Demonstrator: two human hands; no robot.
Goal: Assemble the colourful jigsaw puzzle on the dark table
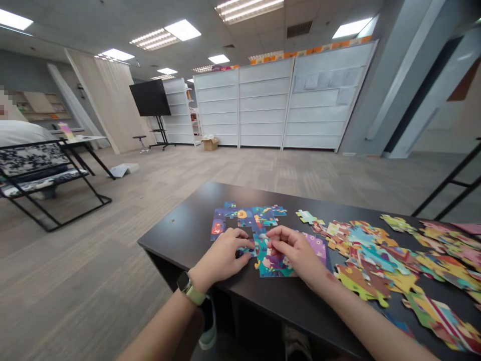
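On the dark table, a partly joined jigsaw (pixel 274 263) shows blue, teal and purple areas, with gaps in its middle. My left hand (pixel 224 253), wearing a watch at the wrist, rests over its lower left part. Its fingers are bent and apart, touching a dark blue piece (pixel 246 249) near the thumb. Above the right part of the joined pieces is my right hand (pixel 293 248), fingers curled and thumb close to the index finger. Whatever lies between those fingertips is too small to make out.
Many loose colourful pieces (pixel 376 255) lie in heaps across the right side of the black table (pixel 180 225). At the far left a person sits on a patterned chair (pixel 35 160). White shelving panels (pixel 263 105) and a screen (pixel 150 98) stand beyond.
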